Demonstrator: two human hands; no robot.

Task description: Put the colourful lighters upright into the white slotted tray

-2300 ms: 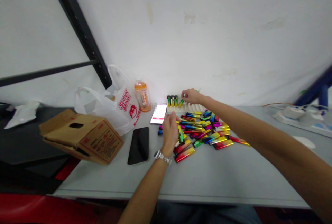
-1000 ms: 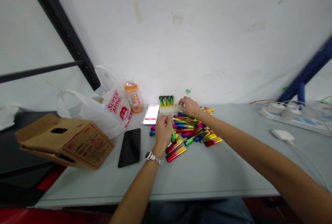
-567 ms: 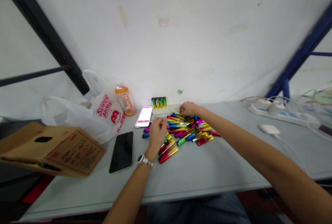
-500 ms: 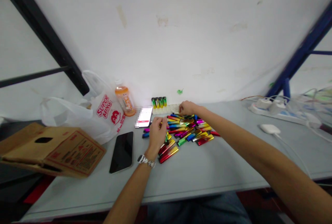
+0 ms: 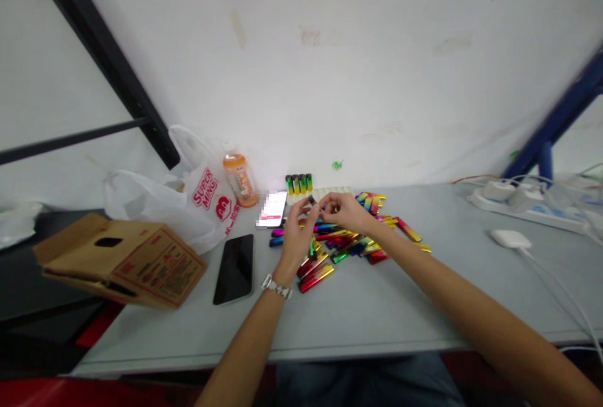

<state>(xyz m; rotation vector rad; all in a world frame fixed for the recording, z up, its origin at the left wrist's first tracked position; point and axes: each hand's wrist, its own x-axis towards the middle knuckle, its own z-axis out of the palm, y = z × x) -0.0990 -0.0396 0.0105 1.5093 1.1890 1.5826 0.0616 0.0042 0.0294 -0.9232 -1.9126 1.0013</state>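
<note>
Several shiny, multicoloured lighters point(image 5: 316, 278) lie in a loose pile on the grey table. My left hand point(image 5: 301, 226), with a silver watch band on the wrist, is closed on a small lighter with a dark top point(image 5: 311, 200) over the pile's left part. Close to its right, my right hand point(image 5: 343, 211) has its fingertips pinched together; what they hold, if anything, is too small to make out. Behind the hands a pale tray point(image 5: 346, 191) lies against the wall, partly hidden. Several green-yellow lighters point(image 5: 299, 184) stand upright in a row at its left end.
A phone with a lit screen point(image 5: 277, 209) and a dark phone point(image 5: 234, 269) lie left of the pile. Farther left are an orange bottle point(image 5: 240, 179), a white plastic bag point(image 5: 188, 209) and a cardboard box point(image 5: 155, 262). At right are a power strip point(image 5: 537, 206) and a white charger point(image 5: 510, 238).
My right hand has come down from the tray, next to my left hand, which has risen slightly. The pile's right side now looks more spread. The whole view has shifted a little.
</note>
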